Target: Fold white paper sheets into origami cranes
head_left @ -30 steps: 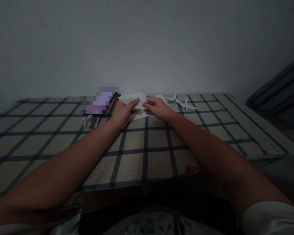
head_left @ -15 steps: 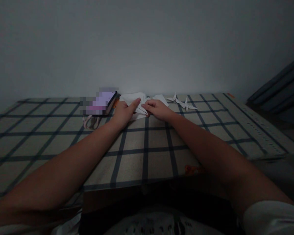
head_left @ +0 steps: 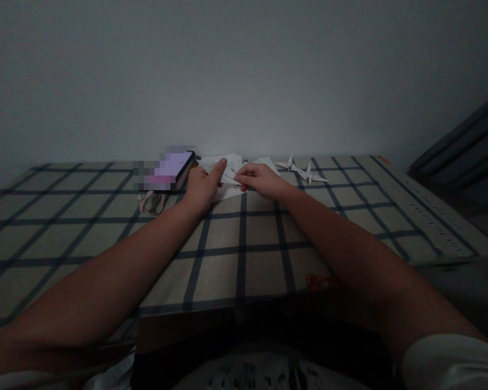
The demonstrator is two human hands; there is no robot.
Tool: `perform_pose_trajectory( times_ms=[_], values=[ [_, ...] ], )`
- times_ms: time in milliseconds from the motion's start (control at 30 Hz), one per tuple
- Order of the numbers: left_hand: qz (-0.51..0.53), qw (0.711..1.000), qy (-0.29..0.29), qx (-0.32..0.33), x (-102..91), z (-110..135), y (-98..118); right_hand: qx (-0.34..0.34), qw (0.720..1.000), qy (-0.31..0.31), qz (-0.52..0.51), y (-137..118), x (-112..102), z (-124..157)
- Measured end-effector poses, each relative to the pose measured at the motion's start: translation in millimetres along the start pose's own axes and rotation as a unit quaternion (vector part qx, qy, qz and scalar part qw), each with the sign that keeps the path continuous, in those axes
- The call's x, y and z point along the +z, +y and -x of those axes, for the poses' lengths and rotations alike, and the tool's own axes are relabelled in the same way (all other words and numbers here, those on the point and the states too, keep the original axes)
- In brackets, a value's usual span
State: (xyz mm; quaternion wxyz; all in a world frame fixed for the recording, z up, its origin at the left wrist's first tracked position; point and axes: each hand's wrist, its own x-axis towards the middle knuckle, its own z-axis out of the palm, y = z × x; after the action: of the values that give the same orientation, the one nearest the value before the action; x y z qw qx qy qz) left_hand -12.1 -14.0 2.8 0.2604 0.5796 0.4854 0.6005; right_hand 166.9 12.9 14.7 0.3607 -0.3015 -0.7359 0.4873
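Both arms reach far across a table covered by a checked cloth (head_left: pixel 244 254). My left hand (head_left: pixel 203 184) and my right hand (head_left: pixel 260 179) meet at a small folded piece of white paper (head_left: pixel 230 177) near the back wall. The right hand's fingers pinch the paper's right end. On the left end the left hand's thumb and fingers press together. More white paper sheets (head_left: pixel 228 162) lie under and behind the hands.
A lit phone (head_left: pixel 166 170) lies just left of my left hand, with a pale cord or band (head_left: pixel 150 201) in front of it. Two folded paper cranes (head_left: pixel 303 169) stand to the right of the hands. The room is dim.
The hands lowered the folded paper toward the table, then lifted it slightly again; the left thumb now points up along the paper. Nothing else moved.
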Motion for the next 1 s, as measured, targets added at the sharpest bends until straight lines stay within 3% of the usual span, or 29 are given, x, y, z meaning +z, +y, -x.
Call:
perform_pose_trajectory(
  times_ms=[300,600,767,1000],
  values=[
    [-0.044,0.999,0.029,-0.007,-3.9,-3,1,0.045,0.993,0.022,-0.111,0,1,0],
    [-0.052,0.996,0.066,-0.015,-6.4,-11,-8,0.039,0.986,0.006,-0.162,4,-1,1],
    [-0.069,0.997,0.028,0.011,-6.8,-8,-4,0.066,0.990,0.039,-0.116,2,-3,1],
    [-0.056,0.996,-0.054,0.037,-2.3,2,7,-0.007,0.996,-0.033,0.085,1,-1,7]
  ],
)
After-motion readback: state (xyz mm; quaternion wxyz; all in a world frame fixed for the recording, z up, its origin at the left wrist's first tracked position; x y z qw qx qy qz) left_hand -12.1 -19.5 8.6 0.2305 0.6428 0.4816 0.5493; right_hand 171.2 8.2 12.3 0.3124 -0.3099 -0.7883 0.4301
